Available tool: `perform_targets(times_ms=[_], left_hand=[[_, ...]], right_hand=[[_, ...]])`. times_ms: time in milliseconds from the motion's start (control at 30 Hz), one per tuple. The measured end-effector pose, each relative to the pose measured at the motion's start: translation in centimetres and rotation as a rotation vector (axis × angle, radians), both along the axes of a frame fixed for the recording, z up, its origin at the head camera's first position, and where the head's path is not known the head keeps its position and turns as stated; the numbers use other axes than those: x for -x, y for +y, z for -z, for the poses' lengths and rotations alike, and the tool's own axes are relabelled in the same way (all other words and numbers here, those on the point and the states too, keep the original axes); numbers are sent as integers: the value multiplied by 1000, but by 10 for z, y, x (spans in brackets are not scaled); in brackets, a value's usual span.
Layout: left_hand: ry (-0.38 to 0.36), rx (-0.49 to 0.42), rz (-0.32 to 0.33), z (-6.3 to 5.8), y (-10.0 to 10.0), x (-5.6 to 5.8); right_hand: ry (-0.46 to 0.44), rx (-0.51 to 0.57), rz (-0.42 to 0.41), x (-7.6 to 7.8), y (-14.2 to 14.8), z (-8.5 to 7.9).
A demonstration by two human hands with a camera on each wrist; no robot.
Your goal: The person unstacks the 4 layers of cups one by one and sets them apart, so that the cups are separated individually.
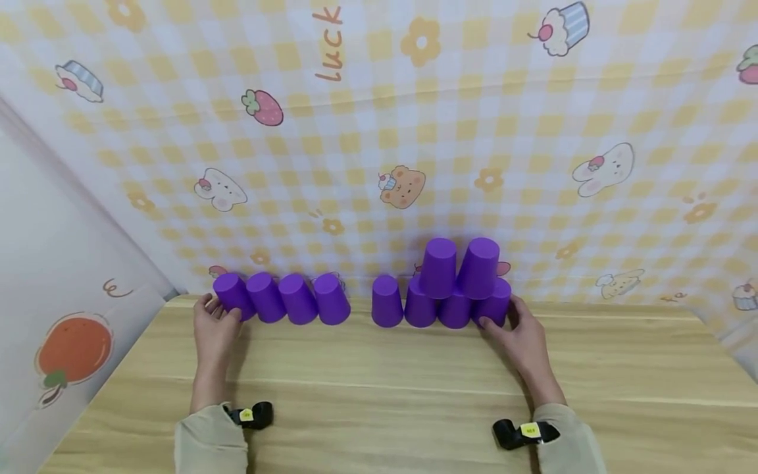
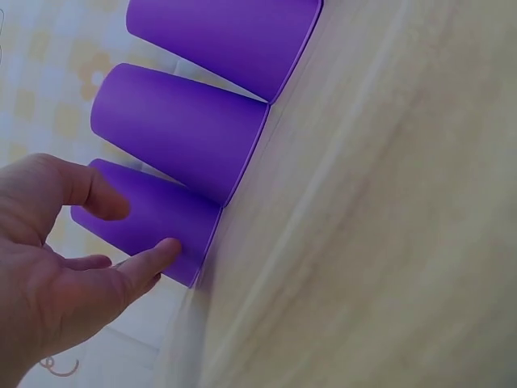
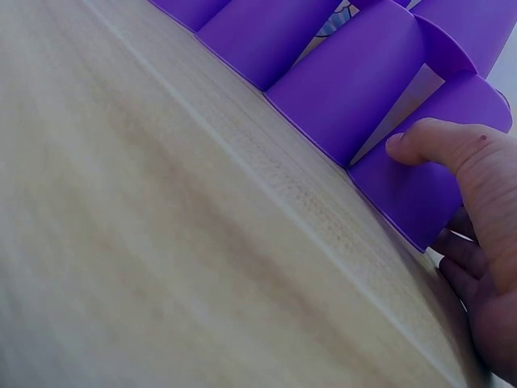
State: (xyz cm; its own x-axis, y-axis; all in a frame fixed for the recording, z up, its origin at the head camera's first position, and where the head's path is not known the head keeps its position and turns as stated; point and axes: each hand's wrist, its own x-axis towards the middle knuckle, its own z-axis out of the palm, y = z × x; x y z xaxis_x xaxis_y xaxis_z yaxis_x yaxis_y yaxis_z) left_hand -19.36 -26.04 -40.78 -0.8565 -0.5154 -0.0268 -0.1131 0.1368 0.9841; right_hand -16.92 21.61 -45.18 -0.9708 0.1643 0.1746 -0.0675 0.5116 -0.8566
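At the left end of a row of several upside-down purple cups, my left hand [image 1: 214, 329] has its thumb on the front of the end cup [image 1: 234, 295] and its fingers round the outer side. The left wrist view shows that cup [image 2: 157, 214] between thumb and fingers, its rim on the table. My right hand [image 1: 524, 339] grips the rightmost bottom cup [image 1: 496, 304] of a second group, thumb in front, fingers round the side. Two cups, a left one [image 1: 439, 268] and a right one [image 1: 480, 266], stand upside down on this group's bottom row.
A gap separates the left row from the bottom cup [image 1: 387, 301] nearest it. The wooden table [image 1: 367, 395] ends at a wall cloth [image 1: 367, 131] with yellow checks, close behind the cups. Black wrist cameras, left [image 1: 256, 416] and right [image 1: 515, 434], sit by the sleeves.
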Motion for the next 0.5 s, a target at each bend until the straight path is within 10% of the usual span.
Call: perform_targets(times_ms=[233,500], left_hand=[[4,27,-28,-2,-2,0],[75,131,-226,-26,8,-5]], right_hand=[[-10,-13,-5,0,-1,-1],[-8,-35,10,0,0,-1]])
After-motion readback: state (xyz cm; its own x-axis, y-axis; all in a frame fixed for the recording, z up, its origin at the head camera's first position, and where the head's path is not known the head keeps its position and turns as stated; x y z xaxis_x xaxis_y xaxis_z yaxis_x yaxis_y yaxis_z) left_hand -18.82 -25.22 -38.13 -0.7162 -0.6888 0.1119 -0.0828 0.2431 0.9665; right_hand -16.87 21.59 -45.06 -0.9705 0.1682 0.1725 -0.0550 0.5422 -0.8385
